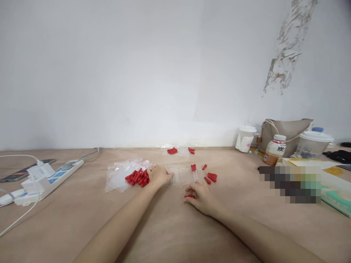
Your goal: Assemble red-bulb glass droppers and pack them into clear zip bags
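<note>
The worktop (pixel 164 230) bears a clear bag (pixel 116 177), at nine o'clock from a row of tubes (pixel 178 178); two tubes seem capped at twelve o'clock, most look bare; the left hand (pixel 159 176) covers the row's nine-o'clock end, its hold impossible to tell; a heap of bulbs (pixel 138 178) at nine and strays (pixel 212 177) at three lie unfitted; at five, the right hand (pixel 201 194) has its fingers narrowed around one bulb (pixel 189 196).
</note>
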Motion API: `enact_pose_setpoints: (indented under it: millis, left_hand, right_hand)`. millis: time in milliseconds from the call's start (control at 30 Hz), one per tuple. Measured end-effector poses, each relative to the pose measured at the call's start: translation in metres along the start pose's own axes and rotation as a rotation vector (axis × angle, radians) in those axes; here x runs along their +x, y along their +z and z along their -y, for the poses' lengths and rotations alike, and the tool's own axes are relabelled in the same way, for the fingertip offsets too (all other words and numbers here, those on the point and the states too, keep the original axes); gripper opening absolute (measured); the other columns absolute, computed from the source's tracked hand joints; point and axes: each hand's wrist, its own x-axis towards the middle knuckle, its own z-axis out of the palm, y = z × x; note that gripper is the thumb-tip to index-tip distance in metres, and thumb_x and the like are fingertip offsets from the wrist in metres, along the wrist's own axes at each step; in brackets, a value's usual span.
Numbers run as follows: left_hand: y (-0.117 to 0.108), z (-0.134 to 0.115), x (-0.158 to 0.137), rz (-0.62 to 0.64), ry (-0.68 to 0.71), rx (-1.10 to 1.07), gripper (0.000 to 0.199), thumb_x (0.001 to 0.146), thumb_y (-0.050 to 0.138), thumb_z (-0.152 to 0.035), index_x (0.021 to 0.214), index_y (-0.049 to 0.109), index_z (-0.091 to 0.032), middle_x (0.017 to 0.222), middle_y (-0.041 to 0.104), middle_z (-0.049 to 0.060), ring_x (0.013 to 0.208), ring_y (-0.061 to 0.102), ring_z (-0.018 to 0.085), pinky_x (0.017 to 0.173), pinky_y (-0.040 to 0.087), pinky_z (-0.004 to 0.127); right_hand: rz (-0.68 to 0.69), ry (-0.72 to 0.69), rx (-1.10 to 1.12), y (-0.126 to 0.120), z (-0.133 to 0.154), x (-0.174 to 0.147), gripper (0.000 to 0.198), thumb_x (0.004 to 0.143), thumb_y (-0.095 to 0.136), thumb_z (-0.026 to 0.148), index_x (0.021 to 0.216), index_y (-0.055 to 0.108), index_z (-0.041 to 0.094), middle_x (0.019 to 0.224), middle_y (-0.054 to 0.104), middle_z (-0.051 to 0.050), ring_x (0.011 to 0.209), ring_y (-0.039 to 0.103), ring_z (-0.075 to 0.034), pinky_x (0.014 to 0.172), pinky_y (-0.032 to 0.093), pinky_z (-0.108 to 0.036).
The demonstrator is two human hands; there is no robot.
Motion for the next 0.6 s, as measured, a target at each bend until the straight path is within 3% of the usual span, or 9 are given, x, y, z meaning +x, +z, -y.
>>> enact_pose_setpoints:
  millis: [133, 367, 600]
  left_hand:
    - [0.004, -0.006, 0.006, 0.055, -0.042, 0.022, 0.033, 0.061, 0.059, -0.050, 0.063, 0.069, -0.018, 0.081, 0.065, 0.015, 0.094, 0.050, 0.037, 0.078, 0.030, 0.046]
    - [0.002, -0.014, 0.014, 0.148, -0.115, 0.066, 0.020, 0.065, 0.064, -0.032, 0.072, 0.067, -0.014, 0.085, 0.066, 0.015, 0.095, 0.053, 0.036, 0.080, 0.031, 0.046]
    - [0.002, -0.023, 0.019, 0.259, -0.139, 0.103, 0.027, 0.086, 0.049, -0.025, 0.110, 0.049, -0.014, 0.109, 0.052, 0.007, 0.090, 0.055, 0.019, 0.075, 0.047, 0.038]
  right_hand:
    - [-0.034, 0.025, -0.004, 0.001, -0.006, -0.001, 0.019, 0.064, 0.066, 0.032, 0.076, 0.056, 0.020, 0.078, 0.059, -0.002, 0.077, 0.050, -0.018, 0.071, 0.036, -0.030]
    - [-0.030, -0.024, -0.085, 0.000, -0.004, -0.004, 0.013, 0.070, 0.061, 0.030, 0.074, 0.056, 0.020, 0.071, 0.056, -0.001, 0.073, 0.048, -0.016, 0.069, 0.034, -0.029]
    - [-0.034, -0.043, -0.125, -0.001, -0.002, -0.004, 0.011, 0.072, 0.058, 0.029, 0.075, 0.057, 0.020, 0.071, 0.057, -0.001, 0.073, 0.047, -0.016, 0.071, 0.032, -0.031]
